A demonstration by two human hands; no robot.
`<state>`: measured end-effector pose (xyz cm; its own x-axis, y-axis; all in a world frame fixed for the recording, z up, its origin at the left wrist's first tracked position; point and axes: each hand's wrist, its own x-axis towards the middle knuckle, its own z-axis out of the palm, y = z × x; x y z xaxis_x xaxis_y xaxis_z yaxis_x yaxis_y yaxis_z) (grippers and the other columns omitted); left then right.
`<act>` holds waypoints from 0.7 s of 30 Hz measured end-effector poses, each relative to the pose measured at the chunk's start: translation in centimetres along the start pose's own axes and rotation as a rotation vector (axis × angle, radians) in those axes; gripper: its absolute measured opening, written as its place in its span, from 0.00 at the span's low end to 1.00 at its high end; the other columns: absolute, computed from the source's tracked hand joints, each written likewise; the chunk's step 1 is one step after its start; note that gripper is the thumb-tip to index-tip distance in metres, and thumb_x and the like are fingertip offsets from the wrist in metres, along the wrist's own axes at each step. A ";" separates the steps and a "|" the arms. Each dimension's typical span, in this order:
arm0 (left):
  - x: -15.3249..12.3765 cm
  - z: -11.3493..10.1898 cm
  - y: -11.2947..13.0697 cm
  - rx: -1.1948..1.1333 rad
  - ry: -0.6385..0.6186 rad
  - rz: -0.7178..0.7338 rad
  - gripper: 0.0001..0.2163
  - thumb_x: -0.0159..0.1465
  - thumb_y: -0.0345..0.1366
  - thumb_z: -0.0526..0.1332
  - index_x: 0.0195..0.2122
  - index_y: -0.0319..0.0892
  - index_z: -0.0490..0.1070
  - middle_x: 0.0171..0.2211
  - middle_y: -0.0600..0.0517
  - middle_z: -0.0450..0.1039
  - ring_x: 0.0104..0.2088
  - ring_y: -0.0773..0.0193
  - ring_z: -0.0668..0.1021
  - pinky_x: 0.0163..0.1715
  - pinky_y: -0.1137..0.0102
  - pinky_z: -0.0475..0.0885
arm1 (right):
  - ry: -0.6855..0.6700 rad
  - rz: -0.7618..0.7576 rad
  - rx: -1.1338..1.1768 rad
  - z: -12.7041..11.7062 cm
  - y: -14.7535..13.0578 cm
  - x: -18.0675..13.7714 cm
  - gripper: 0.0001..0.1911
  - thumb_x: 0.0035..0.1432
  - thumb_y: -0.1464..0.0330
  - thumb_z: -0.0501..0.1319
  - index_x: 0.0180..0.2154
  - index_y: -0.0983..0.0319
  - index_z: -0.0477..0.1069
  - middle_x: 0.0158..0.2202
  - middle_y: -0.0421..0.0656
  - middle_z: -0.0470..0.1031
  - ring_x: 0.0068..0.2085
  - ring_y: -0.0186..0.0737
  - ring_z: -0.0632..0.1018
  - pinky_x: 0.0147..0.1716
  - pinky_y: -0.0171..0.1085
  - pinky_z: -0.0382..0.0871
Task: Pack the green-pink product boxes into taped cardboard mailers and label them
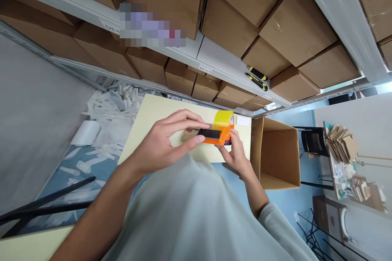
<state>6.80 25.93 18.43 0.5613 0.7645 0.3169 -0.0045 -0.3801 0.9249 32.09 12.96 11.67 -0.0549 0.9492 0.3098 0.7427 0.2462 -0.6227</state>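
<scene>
My right hand (235, 153) grips an orange tape dispenser (226, 134) with a black flat part and a roll of yellow tape (223, 119) on it. My left hand (167, 138) is at the dispenser's other end, its long fingers stretched along the far side and the thumb on the near side. Fingertips and thumb appear to touch that end from both sides. A small brown piece (187, 134), perhaps cardboard, shows partly behind my left hand; most of it is hidden. Under both hands lies a pale yellow table (141, 130).
Shelves of cardboard boxes (232, 20) rise ahead, with two yellow-black utility knives (257, 78) on one shelf. An open carton (277, 153) stands right of the table. White scraps (113, 106) cover the floor at left. A white card (243, 121) lies on the table.
</scene>
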 end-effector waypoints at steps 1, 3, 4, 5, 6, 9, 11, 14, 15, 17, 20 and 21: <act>-0.1 -0.1 0.1 0.005 0.001 -0.002 0.12 0.75 0.48 0.67 0.49 0.52 0.87 0.48 0.47 0.84 0.49 0.54 0.85 0.56 0.58 0.85 | 0.002 -0.029 -0.023 -0.1 0.0 0.0 0.19 0.74 0.65 0.67 0.62 0.56 0.69 0.55 0.54 0.81 0.56 0.58 0.82 0.57 0.58 0.82; -0.1 -0.2 0.3 0.005 0.022 -0.020 0.11 0.74 0.49 0.67 0.48 0.53 0.88 0.47 0.47 0.84 0.49 0.52 0.85 0.57 0.56 0.85 | 0.024 -0.104 -0.073 -0.3 0.2 -0.1 0.19 0.75 0.67 0.65 0.64 0.57 0.68 0.53 0.54 0.82 0.55 0.57 0.82 0.58 0.59 0.81; 0.0 -0.3 0.3 0.002 0.036 -0.033 0.11 0.74 0.50 0.67 0.48 0.54 0.88 0.47 0.47 0.84 0.49 0.51 0.85 0.57 0.55 0.86 | 0.037 -0.139 -0.105 -0.3 0.3 -0.2 0.20 0.75 0.67 0.64 0.64 0.57 0.67 0.53 0.54 0.82 0.54 0.58 0.82 0.58 0.60 0.81; 0.2 -0.3 0.3 -0.002 0.043 -0.045 0.12 0.73 0.51 0.68 0.48 0.54 0.88 0.47 0.47 0.84 0.49 0.50 0.85 0.57 0.54 0.86 | 0.044 -0.161 -0.141 -0.3 0.4 -0.3 0.21 0.75 0.67 0.63 0.65 0.57 0.67 0.52 0.54 0.82 0.53 0.58 0.83 0.59 0.62 0.80; 0.4 -0.3 0.2 -0.008 0.037 -0.052 0.12 0.72 0.51 0.69 0.49 0.55 0.88 0.47 0.46 0.84 0.50 0.49 0.85 0.56 0.53 0.86 | 0.040 -0.169 -0.175 -0.3 0.5 -0.5 0.21 0.75 0.66 0.63 0.66 0.58 0.67 0.51 0.54 0.82 0.52 0.59 0.83 0.60 0.63 0.79; 0.8 -0.4 0.3 -0.018 -0.032 -0.035 0.12 0.70 0.53 0.70 0.47 0.56 0.89 0.45 0.46 0.84 0.50 0.47 0.85 0.57 0.49 0.86 | -0.010 -0.152 -0.228 -0.5 0.6 -0.8 0.23 0.74 0.65 0.64 0.66 0.58 0.67 0.51 0.54 0.82 0.52 0.60 0.83 0.62 0.66 0.78; 0.7 -0.5 0.5 0.002 -0.069 0.001 0.10 0.71 0.51 0.69 0.44 0.57 0.89 0.43 0.47 0.85 0.49 0.47 0.86 0.57 0.48 0.86 | -0.028 -0.153 -0.237 -0.8 0.6 -0.9 0.22 0.74 0.65 0.63 0.66 0.58 0.68 0.51 0.54 0.83 0.51 0.59 0.84 0.62 0.65 0.78; 0.3 -0.6 0.9 0.076 -0.061 0.073 0.07 0.72 0.45 0.68 0.43 0.59 0.89 0.42 0.50 0.86 0.47 0.49 0.86 0.54 0.50 0.85 | -0.004 -0.186 -0.268 -1.3 0.4 -0.7 0.20 0.76 0.67 0.61 0.66 0.57 0.68 0.50 0.52 0.82 0.50 0.56 0.83 0.61 0.64 0.78; 0.1 -0.6 1.0 0.102 -0.049 0.107 0.07 0.72 0.43 0.68 0.44 0.59 0.89 0.42 0.51 0.87 0.46 0.50 0.86 0.53 0.51 0.85 | 0.003 -0.197 -0.272 -1.4 0.3 -0.6 0.20 0.76 0.67 0.61 0.66 0.57 0.67 0.50 0.52 0.82 0.49 0.56 0.83 0.61 0.63 0.78; -0.2 -0.6 1.2 0.144 -0.021 0.188 0.08 0.73 0.39 0.68 0.47 0.59 0.88 0.43 0.53 0.88 0.44 0.53 0.85 0.49 0.55 0.85 | -0.002 -0.207 -0.268 -1.6 0.0 -0.5 0.20 0.76 0.68 0.61 0.66 0.57 0.68 0.50 0.52 0.82 0.49 0.55 0.83 0.61 0.62 0.78; -0.5 -0.5 1.3 0.164 0.000 0.258 0.08 0.74 0.34 0.68 0.48 0.56 0.85 0.42 0.55 0.87 0.42 0.57 0.84 0.45 0.60 0.83 | -0.024 -0.199 -0.243 -1.7 -0.1 -0.5 0.21 0.76 0.68 0.62 0.66 0.58 0.68 0.50 0.52 0.82 0.50 0.55 0.83 0.62 0.61 0.78; -0.5 -0.5 1.3 0.164 0.002 0.255 0.08 0.75 0.33 0.68 0.48 0.55 0.84 0.42 0.55 0.86 0.42 0.58 0.84 0.45 0.61 0.83 | -0.031 -0.194 -0.237 -1.6 -0.1 -0.6 0.20 0.76 0.68 0.62 0.66 0.58 0.68 0.50 0.51 0.83 0.50 0.55 0.83 0.62 0.61 0.78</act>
<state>6.08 25.30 19.58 0.5579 0.6342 0.5352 -0.0117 -0.6389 0.7692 33.16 12.07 12.71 -0.2287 0.8953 0.3822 0.8513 0.3743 -0.3675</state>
